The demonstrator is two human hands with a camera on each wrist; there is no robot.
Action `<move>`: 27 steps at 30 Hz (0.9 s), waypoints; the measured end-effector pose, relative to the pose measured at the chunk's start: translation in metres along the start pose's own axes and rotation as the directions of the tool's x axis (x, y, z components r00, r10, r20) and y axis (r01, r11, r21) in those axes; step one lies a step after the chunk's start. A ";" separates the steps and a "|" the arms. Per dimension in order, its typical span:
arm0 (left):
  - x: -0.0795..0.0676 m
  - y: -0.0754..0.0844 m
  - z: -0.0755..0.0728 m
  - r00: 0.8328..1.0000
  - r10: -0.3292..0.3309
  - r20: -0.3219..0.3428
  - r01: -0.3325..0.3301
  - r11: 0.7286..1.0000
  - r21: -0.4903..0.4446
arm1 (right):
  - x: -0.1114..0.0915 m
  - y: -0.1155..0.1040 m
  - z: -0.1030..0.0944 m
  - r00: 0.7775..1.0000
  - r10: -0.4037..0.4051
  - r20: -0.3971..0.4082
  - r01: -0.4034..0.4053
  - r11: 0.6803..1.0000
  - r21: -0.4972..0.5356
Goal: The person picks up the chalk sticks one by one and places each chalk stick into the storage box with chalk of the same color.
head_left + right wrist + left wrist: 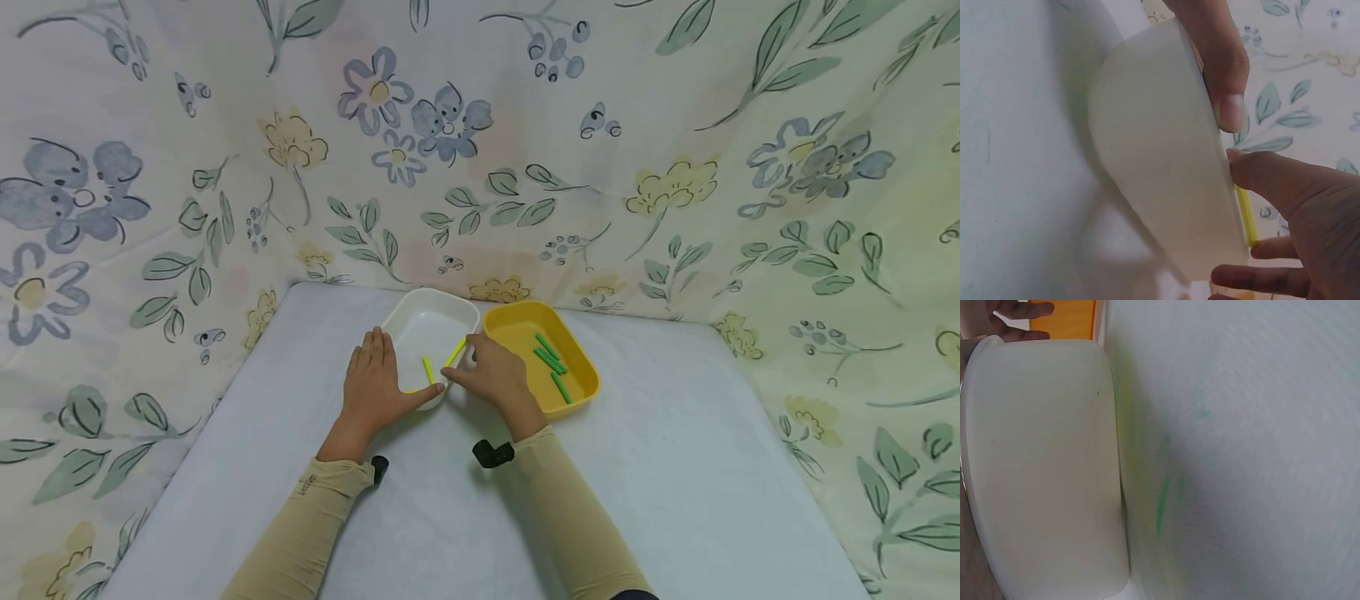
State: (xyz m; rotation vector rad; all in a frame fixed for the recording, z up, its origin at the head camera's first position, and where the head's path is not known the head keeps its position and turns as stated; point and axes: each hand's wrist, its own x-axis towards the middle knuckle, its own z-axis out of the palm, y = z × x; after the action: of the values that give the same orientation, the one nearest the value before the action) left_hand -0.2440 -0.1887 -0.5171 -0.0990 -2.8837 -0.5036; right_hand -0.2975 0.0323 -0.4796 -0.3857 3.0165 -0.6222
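My left hand rests spread along the left and near rim of a white tray, its thumb stretched across the near edge. Inside the tray lies a thin yellow stick, with a bit of yellow also showing beside the left thumb. At the tray's right rim, my right hand pinches another yellow stick by its ends between thumb and finger. The right wrist view shows this held stick along the rim, close to the left thumb. The tray's outer wall fills much of the left wrist view.
Right of the white tray, almost against it, stands a yellow tray with several green sticks in it. Both trays are on a white cloth-covered table before a floral curtain. Faint green smears mark the cloth.
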 end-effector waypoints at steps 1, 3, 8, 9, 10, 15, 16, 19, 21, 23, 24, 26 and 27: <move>0.000 0.000 0.000 1.000 0.001 -0.001 -0.001 1.000 0.002 | 0.000 0.000 0.000 1.000 0.002 0.005 -0.002 1.000 0.004; 0.000 0.000 -0.001 1.000 0.001 0.002 -0.001 1.000 -0.001 | -0.001 -0.001 -0.001 1.000 0.005 0.012 -0.005 1.000 0.003; 0.000 0.000 -0.001 1.000 -0.003 0.021 0.003 1.000 -0.006 | -0.001 -0.001 -0.001 0.999 0.017 0.030 -0.016 1.000 -0.009; 0.000 0.000 -0.001 1.000 -0.004 0.024 0.004 1.000 -0.005 | -0.002 -0.001 -0.001 0.999 0.017 0.032 -0.017 1.000 -0.008; 0.000 0.000 -0.001 1.000 -0.006 0.027 0.006 1.000 -0.003 | -0.002 -0.001 -0.001 0.999 0.017 0.032 -0.017 1.000 -0.006; 0.001 0.000 -0.001 1.000 -0.008 0.028 0.008 1.000 0.005 | -0.004 -0.001 -0.002 1.000 0.005 0.027 -0.005 1.000 -0.006; 0.001 0.000 0.000 1.000 -0.008 0.029 0.008 1.000 0.007 | -0.005 -0.001 -0.002 1.000 0.002 0.026 -0.002 1.000 -0.008; 0.001 0.000 0.000 0.999 -0.009 0.033 0.008 1.000 0.002 | -0.008 -0.001 -0.003 1.000 -0.013 0.026 0.014 1.000 -0.014; 0.001 0.000 0.000 0.999 -0.009 0.036 0.009 1.000 -0.002 | -0.011 0.000 -0.004 0.999 -0.021 0.025 0.021 1.000 0.001; 0.001 -0.001 0.001 0.999 -0.008 0.038 0.009 1.000 -0.006 | -0.015 0.001 -0.006 0.999 -0.031 0.020 0.030 0.999 0.019; 0.001 -0.001 0.001 0.999 -0.009 0.038 0.009 1.000 -0.005 | -0.016 0.002 -0.006 0.999 -0.038 0.015 0.037 0.999 0.032; 0.001 -0.001 0.001 0.999 -0.008 0.037 0.009 1.000 -0.002 | -0.020 0.004 -0.008 0.998 -0.058 0.003 0.058 0.996 0.062; 0.001 -0.001 0.001 0.999 -0.009 0.036 0.009 1.000 0.000 | -0.022 0.006 -0.009 0.997 -0.072 -0.005 0.072 0.994 0.079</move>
State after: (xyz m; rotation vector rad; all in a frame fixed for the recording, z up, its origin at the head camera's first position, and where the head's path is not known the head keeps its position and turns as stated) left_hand -0.2454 -0.1896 -0.5182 -0.0966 -2.9206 -0.5092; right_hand -0.2787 0.0461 -0.4741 -0.4915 2.9800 -0.7450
